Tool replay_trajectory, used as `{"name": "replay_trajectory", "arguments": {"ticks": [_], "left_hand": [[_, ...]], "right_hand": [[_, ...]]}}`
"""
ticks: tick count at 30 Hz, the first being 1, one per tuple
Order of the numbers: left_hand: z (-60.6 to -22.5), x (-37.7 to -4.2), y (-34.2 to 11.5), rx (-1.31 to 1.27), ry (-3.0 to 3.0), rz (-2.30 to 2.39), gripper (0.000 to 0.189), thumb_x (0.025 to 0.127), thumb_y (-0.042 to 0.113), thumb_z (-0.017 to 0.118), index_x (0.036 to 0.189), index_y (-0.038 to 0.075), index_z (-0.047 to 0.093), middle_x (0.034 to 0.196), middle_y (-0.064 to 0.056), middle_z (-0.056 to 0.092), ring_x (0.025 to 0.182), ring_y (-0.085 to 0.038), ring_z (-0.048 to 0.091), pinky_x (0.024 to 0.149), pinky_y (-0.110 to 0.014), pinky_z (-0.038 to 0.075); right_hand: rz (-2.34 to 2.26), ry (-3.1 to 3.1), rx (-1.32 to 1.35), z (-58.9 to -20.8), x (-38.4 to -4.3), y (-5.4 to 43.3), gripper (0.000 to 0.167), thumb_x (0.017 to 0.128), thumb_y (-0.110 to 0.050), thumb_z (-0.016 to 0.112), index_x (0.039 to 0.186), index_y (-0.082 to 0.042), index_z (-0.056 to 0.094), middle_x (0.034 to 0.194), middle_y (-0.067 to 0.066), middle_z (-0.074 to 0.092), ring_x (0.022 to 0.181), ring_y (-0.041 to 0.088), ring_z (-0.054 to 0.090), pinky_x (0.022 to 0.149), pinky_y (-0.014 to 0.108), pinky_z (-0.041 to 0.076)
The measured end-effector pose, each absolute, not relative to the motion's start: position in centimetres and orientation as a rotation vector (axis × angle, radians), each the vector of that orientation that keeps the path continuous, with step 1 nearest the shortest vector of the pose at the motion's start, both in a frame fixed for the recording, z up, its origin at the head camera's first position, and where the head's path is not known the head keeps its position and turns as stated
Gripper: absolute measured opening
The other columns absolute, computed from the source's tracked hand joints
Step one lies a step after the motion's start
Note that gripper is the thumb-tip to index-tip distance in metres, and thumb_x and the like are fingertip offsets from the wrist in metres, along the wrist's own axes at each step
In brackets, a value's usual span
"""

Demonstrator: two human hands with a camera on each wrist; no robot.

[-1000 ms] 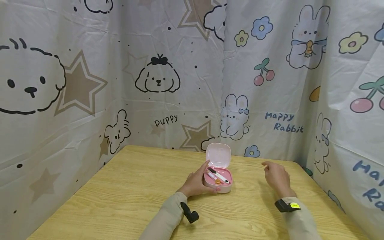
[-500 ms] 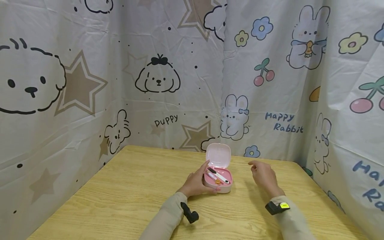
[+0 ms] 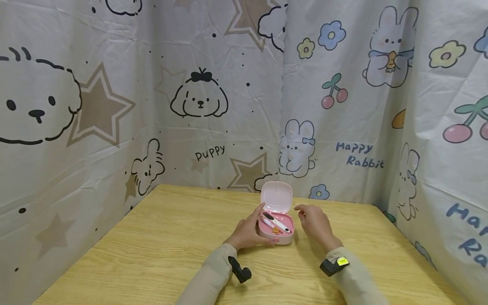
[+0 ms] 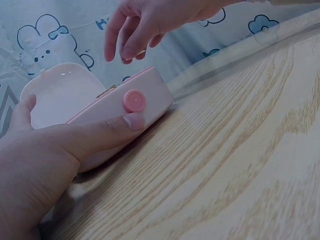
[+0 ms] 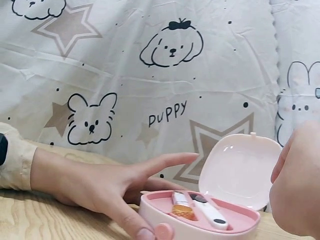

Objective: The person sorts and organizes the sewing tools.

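Note:
A small pink case [image 3: 281, 240] stands on the table with its lid [image 3: 276, 197] raised at the back. My left hand [image 3: 245, 234] grips it from the left, thumb on the front wall beside the round pink button [image 4: 134, 101] and fingers along the far side. Inside lie a white stick-shaped item with a black end [image 3: 281, 225] and a slim clear-and-orange item [image 5: 183, 212]; their exact kind is unclear. My right hand [image 3: 317, 225] hovers just right of the case, fingers loosely bent, nothing visible in them.
The wood-grain table [image 3: 183, 224] extends around the case. A printed curtain [image 3: 213, 127] hangs behind it and along both sides. Each wrist wears a black camera mount, the right one [image 3: 334, 266] with a yellow label.
My right hand has moved left across the table, from well right of the case to close beside it. The left hand and the case have stayed put.

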State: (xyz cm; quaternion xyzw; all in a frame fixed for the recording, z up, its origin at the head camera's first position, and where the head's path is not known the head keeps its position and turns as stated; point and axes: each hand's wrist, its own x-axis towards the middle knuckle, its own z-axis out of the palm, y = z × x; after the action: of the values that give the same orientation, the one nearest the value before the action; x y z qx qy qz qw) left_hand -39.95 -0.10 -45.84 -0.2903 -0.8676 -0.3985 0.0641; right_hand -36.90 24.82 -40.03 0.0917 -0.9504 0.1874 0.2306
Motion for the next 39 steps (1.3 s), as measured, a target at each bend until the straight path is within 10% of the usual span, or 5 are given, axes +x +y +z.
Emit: {"name": "replay_trajectory", "arguments": {"ticks": [39], "left_hand": [[-45.9,-40.2,-0.1,-0.860,-2.635,-1.201,0.128,0.068,0.058,0.093,0.167,0.028,0.017,0.163,-0.003,0.039,0.143,-0.030,0.043,0.116,-0.060,0.022]], "right_hand": [[0.650,-2.611,0.338,-41.5,-37.9,21.6,0.018,0.096,0.002,0.069,0.112,-0.003,0.076,0.093,0.007,0.071,0.082,0.023,0.063,0.079,0.045,0.056]]}}
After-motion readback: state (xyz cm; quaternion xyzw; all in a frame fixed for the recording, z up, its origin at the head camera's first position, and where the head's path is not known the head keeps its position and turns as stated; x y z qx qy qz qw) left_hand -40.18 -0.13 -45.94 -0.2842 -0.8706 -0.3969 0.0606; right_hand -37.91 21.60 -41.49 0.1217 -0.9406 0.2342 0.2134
